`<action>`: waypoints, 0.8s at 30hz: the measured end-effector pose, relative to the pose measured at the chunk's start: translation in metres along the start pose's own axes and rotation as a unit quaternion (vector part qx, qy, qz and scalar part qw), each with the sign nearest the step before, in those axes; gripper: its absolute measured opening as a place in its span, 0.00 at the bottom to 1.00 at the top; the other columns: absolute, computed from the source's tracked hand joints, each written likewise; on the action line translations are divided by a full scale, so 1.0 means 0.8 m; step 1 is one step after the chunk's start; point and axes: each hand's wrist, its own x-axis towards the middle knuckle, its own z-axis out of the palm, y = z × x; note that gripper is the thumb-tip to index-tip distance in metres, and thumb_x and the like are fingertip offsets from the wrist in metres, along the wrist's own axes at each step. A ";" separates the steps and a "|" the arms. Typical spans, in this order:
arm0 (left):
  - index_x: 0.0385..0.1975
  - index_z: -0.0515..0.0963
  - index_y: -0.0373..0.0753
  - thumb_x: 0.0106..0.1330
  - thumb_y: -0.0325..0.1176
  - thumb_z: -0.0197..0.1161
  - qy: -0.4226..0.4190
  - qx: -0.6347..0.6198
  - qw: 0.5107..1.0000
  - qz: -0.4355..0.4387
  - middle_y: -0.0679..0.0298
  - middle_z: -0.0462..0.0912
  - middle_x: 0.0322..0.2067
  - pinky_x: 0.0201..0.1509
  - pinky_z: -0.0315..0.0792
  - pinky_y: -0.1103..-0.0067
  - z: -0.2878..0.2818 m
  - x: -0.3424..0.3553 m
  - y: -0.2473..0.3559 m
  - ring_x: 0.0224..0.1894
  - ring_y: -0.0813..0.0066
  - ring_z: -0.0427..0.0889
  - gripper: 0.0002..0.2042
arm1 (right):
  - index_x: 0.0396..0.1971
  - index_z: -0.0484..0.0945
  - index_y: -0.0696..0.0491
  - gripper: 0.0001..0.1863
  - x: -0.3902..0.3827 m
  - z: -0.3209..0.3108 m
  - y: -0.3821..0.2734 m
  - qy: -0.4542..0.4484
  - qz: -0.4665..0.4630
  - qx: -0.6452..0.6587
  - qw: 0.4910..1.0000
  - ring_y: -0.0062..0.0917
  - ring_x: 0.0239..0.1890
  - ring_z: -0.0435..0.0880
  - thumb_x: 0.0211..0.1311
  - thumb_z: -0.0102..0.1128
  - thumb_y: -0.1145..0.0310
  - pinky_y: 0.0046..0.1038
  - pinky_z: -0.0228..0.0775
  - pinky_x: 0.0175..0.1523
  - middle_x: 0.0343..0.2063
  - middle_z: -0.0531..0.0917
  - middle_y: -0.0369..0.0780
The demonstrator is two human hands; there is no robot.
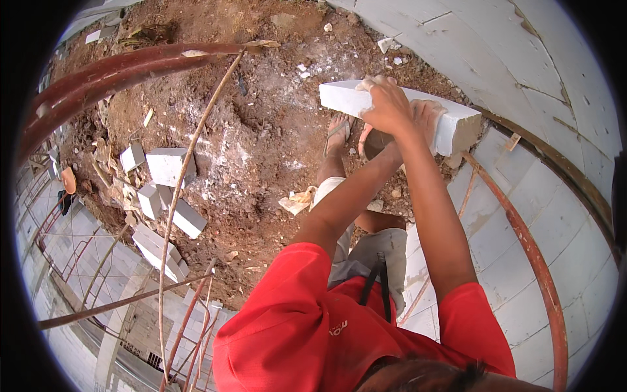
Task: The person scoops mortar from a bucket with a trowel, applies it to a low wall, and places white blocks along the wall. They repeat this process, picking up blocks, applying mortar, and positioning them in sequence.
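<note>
A long white building block [343, 99] lies lengthwise in front of me at the foot of the wall, its right end face grey-brown and rough. My forearms cross over each other. My right hand [386, 104] grips the block's upper edge left of its middle, fingers curled over the top. Reaching beneath the right forearm, my left hand [428, 121] is pressed to the block's near side closer to the right end; its fingers are partly hidden. White dust coats both hands. My sandalled feet [337, 135] stand on the soil just below the block.
Several white blocks [171, 165] are scattered on the brown soil at left. A thin stick [196, 137] slants near them, under a curved red pipe [124, 65]. White block walls [470, 39] rise at right, with another red pipe [532, 251] near me. Poles and scaffolding fill the lower left.
</note>
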 end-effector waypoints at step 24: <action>0.62 0.74 0.34 0.66 0.30 0.63 -0.208 -0.116 0.971 -0.032 0.50 0.69 0.69 0.79 0.58 0.56 -0.031 -0.102 0.014 0.75 0.49 0.63 0.24 | 0.64 0.72 0.50 0.42 0.023 0.121 0.143 -0.036 0.121 -0.313 0.941 0.39 0.68 0.64 0.44 0.76 0.63 0.48 0.49 0.72 0.62 0.70 0.44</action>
